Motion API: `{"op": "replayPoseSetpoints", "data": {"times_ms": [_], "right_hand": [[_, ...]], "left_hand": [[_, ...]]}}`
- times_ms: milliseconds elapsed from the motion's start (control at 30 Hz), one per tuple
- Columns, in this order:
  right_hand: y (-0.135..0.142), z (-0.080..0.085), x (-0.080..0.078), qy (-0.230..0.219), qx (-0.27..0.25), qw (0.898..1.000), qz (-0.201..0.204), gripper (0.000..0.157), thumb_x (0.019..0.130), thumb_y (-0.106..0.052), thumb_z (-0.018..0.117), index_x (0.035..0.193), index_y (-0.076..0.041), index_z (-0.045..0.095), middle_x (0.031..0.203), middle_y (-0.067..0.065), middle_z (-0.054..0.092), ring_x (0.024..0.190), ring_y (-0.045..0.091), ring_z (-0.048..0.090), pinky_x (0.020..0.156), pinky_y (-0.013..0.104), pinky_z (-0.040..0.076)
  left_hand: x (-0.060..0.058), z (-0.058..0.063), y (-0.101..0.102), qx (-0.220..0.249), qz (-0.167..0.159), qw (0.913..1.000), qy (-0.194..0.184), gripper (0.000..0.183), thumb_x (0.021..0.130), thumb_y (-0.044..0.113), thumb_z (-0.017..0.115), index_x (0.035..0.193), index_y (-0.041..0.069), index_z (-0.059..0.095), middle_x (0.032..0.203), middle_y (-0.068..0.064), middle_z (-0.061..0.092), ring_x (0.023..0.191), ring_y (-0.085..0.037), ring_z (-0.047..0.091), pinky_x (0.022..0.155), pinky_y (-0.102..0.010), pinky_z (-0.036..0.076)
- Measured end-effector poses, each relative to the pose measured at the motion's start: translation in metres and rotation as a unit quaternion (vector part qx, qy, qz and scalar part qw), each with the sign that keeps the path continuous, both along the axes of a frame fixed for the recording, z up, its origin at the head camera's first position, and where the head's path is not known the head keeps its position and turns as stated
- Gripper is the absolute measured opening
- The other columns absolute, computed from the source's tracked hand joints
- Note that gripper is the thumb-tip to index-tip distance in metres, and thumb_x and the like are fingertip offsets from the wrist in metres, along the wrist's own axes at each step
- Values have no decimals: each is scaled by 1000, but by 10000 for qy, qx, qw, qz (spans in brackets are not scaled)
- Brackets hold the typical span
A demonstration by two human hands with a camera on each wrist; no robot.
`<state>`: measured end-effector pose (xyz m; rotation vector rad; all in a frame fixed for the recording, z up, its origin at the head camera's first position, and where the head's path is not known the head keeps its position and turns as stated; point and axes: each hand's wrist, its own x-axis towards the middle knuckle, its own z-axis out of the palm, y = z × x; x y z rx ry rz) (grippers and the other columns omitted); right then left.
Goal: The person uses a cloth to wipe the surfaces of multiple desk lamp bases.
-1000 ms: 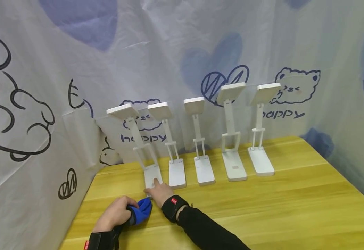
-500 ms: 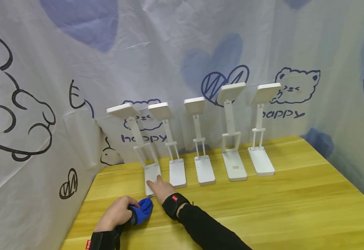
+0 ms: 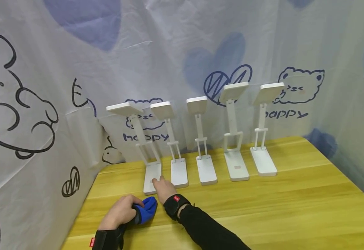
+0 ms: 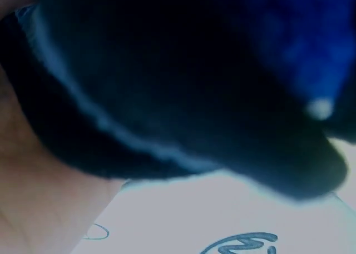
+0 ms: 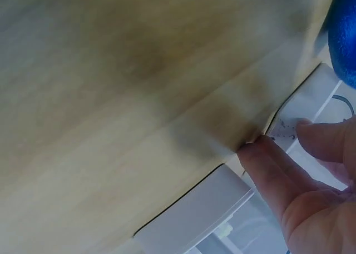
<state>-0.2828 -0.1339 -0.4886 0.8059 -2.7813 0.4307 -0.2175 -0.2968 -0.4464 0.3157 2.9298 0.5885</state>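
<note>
My left hand (image 3: 119,211) grips a bunched blue cloth (image 3: 149,209) with a dark underside, low over the table in front of the leftmost white desk lamp (image 3: 152,171). In the left wrist view the dark side of the cloth (image 4: 167,87) fills most of the picture. My right hand (image 3: 165,191) holds the front right part of that lamp's base. Seen from the right wrist, the thumb lies on the base (image 5: 308,95) and the fingertips meet its edge by the tabletop. The lamp stands unfolded, its flat head tipped to the left.
Several more white desk lamps stand in a row to the right, the nearest being a lamp (image 3: 179,172) just beside my right hand. Behind them hangs a printed curtain (image 3: 169,62), which also closes off both sides. The wood-grain table (image 3: 263,208) stretches to the right.
The leftmost lamp's base has swung a little, its front end now farther back and left. My right hand has shifted slightly on it. The left hand still holds the cloth, slightly farther right.
</note>
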Motion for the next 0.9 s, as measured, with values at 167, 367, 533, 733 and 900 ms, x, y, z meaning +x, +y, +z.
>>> {"op": "replayPoseSetpoints", "data": {"times_ms": [167, 367, 533, 733, 900], "right_hand": [[2, -4, 0, -335, -125, 9992, 151, 44, 83, -5, 66, 125, -5, 53, 103, 17, 63, 80, 23, 62, 60, 30, 55], [11, -6, -1, -538, 86, 9976, 416, 50, 85, -6, 61, 133, -3, 48, 121, 21, 58, 90, 25, 63, 68, 29, 56], [20, -6, -2, 7, 19, 9980, 631, 36, 85, -5, 60, 121, -8, 62, 131, 19, 53, 106, 31, 57, 78, 34, 56], [31, -6, -9, 907, -142, 9935, 667, 24, 87, -12, 57, 108, -10, 69, 117, 12, 63, 107, 25, 55, 88, 34, 51], [44, -3, -22, 1271, 21, 9917, 181, 27, 86, -21, 62, 110, -10, 68, 115, 11, 62, 113, 26, 50, 101, 41, 39]], "left_hand": [[0, 0, 7, 153, -318, 9994, -62, 42, 65, -10, 53, 87, 18, 75, 97, -5, 71, 94, -28, 61, 84, -51, 50], [0, -1, 15, 145, -620, 9980, -12, 48, 63, -11, 50, 92, 17, 75, 98, -5, 70, 97, -30, 61, 85, -52, 50], [-1, -5, 25, 269, -967, 9948, 145, 50, 62, -12, 49, 93, 15, 76, 96, -4, 71, 96, -29, 61, 84, -52, 51], [-1, -10, 34, 372, -1327, 9896, 416, 50, 62, -13, 49, 94, 15, 76, 94, -3, 71, 93, -25, 62, 82, -47, 52], [-3, -9, 39, 413, -1464, 9876, 391, 49, 64, -13, 48, 93, 15, 76, 94, -1, 72, 91, -21, 63, 80, -43, 53]]}}
